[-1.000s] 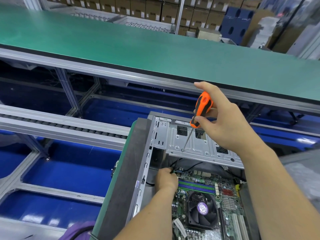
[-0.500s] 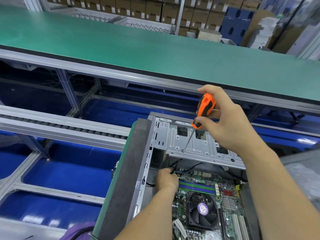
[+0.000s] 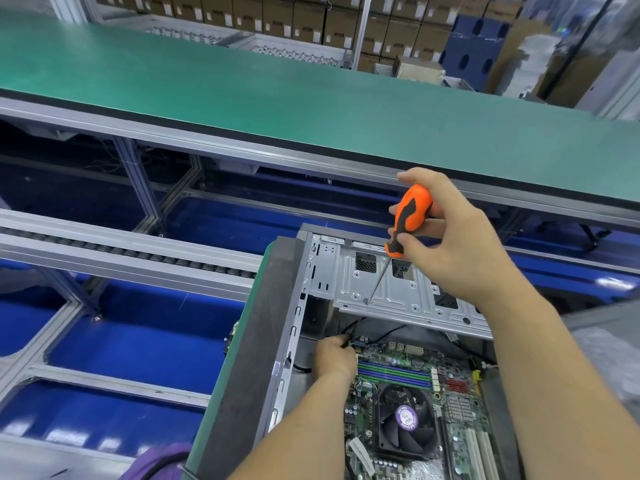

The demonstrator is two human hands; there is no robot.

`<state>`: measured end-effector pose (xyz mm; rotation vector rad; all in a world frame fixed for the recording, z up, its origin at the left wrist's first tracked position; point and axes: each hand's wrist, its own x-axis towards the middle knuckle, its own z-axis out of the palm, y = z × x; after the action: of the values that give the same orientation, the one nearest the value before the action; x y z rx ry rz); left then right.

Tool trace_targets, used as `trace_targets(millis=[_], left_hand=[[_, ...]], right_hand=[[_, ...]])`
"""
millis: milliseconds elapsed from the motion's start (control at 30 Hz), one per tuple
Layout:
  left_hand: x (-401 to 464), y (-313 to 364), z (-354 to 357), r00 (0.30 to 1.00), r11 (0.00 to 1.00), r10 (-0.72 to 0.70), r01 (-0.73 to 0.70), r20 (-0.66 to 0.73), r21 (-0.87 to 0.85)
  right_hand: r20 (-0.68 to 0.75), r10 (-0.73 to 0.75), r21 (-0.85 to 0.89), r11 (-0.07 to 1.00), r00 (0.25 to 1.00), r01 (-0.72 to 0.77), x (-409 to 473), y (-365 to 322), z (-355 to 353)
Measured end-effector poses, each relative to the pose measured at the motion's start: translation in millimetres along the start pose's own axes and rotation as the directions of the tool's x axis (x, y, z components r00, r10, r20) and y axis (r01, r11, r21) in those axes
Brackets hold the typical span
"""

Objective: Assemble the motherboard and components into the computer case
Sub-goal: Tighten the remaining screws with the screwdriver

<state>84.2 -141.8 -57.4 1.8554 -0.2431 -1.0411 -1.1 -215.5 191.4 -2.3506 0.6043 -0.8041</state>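
Observation:
An open grey computer case (image 3: 298, 306) lies on its side at the lower middle. Inside it sits a green motherboard (image 3: 460, 407) with a black CPU fan (image 3: 405, 420) and blue and green memory slots. My right hand (image 3: 453, 244) grips an orange and black screwdriver (image 3: 408, 216) above the case. The tool's tip touches the silver drive bay plate (image 3: 398, 292). My left hand (image 3: 334, 355) reaches into the case's far left corner and pinches a black cable (image 3: 353, 327) at the board's edge. Its fingertips are hidden.
A long green workbench (image 3: 277, 88) runs across the back, with a roller conveyor rail (image 3: 121, 247) to the left and blue floor below. Cardboard boxes are stacked far behind. A purple object (image 3: 156, 462) lies at the bottom left near the case.
My right hand with the screwdriver has shifted slightly right and down, with the tip staying on the drive bay plate. My left hand stays at the cable.

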Motion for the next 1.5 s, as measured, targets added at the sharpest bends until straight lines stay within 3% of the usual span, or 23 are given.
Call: trace_targets(millis=[233, 400, 667, 800, 967, 1133, 1333, 1500], left_hand=[[1.1, -0.9, 0.9, 1.0, 1.0, -0.003, 0.003, -0.011, -0.007], [1.2, -1.2, 1.2, 1.0, 1.0, 0.006, -0.006, -0.007, 0.002], [2.3, -2.2, 1.2, 1.0, 1.0, 0.022, -0.022, -0.01, 0.005], [3.7, -2.7, 2.1, 1.0, 1.0, 0.023, -0.023, -0.001, -0.001], [4.9, -3.7, 2.8, 1.0, 1.0, 0.021, -0.021, -0.002, -0.007], [4.1, -2.6, 2.3, 1.0, 1.0, 0.012, -0.012, -0.011, -0.001], [2.8, -1.2, 1.9, 1.0, 1.0, 0.01, -0.01, -0.018, 0.023], [1.2, -0.3, 1.3, 1.0, 1.0, 0.007, -0.006, -0.021, 0.014]], right_hand=[[-0.067, 0.031, 0.023, 0.999, 0.997, -0.029, -1.6, 2.6, 0.3], [0.011, -0.001, 0.036, 0.999, 1.0, 0.0, -2.5, 0.9, -0.6], [-0.003, -0.011, 0.002, 1.0, 1.0, 0.011, -1.8, 0.6, 0.5], [0.01, -0.021, 0.098, 0.995, 1.0, 0.02, -3.6, 3.0, 0.9], [-0.063, -0.022, 0.059, 0.998, 0.998, 0.026, -3.1, 4.7, 2.1], [0.007, -0.029, 0.152, 0.988, 1.0, 0.027, -4.1, 5.3, -1.8], [-0.026, -0.046, 0.091, 0.995, 0.999, 0.048, -4.3, 4.3, -2.0], [-0.008, -0.051, 0.196, 0.979, 0.999, 0.052, -4.9, 4.0, -1.5]])
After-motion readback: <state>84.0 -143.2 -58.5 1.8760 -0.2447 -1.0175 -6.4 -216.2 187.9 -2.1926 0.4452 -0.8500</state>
